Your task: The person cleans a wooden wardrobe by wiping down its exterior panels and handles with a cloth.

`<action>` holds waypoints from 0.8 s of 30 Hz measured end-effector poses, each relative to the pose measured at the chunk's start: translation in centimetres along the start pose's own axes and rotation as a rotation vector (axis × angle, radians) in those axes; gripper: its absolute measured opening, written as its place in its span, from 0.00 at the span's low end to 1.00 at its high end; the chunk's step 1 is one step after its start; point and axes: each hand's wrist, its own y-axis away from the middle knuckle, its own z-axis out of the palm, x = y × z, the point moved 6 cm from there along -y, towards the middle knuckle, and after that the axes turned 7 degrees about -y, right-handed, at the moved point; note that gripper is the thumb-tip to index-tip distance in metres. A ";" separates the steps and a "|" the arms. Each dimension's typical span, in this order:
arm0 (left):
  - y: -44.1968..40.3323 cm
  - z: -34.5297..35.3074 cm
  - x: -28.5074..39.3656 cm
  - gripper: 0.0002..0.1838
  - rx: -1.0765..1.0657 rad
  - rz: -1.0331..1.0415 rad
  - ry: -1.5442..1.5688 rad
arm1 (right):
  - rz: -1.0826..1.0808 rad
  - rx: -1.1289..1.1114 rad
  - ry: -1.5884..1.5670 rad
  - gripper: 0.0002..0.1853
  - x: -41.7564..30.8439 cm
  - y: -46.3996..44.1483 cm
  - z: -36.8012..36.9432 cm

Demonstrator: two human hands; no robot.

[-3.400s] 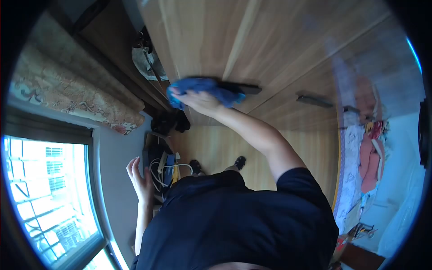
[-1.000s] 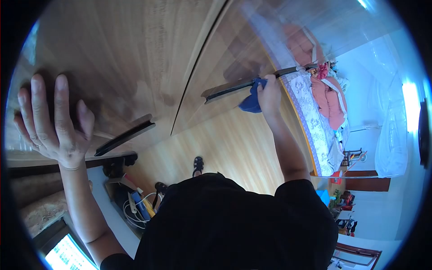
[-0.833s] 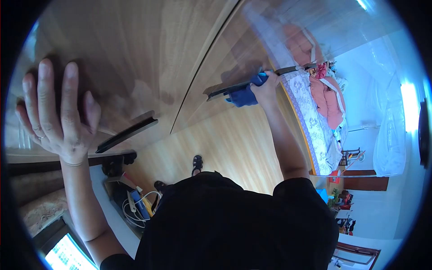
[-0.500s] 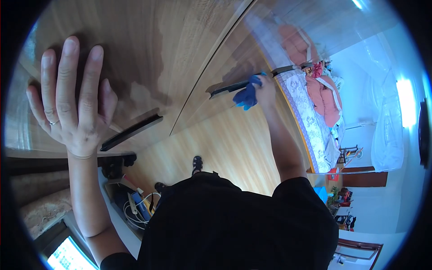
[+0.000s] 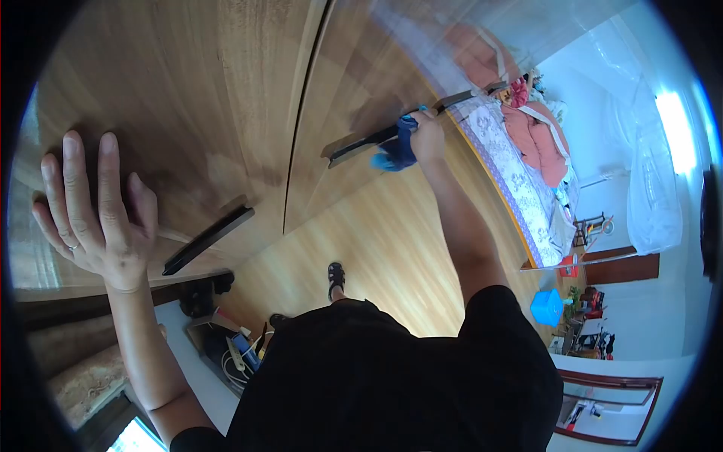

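Observation:
My left hand lies with its fingers spread on the glossy wooden door at the left, above a long black handle. My right hand is closed around a blue cloth, holding it at the black handle of the neighbouring door. Part of the cloth hangs below that handle, and my fingertips are partly hidden by it. A dark vertical gap runs between the two doors.
A bed with a patterned sheet and a pink quilt stands at the right. A blue bin is beyond its foot. Cables and boxes lie by the wall at lower left. The wooden floor stretches below the doors.
My left hand, earlier low by the window side, now lies on the door. My right hand has moved with the cloth from one handle to another further right. The view has turned.

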 end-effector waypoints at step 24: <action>-0.2 0.0 0.3 0.18 0.017 -0.012 0.017 | -0.338 -0.135 0.026 0.12 -14.8 6.3 4.7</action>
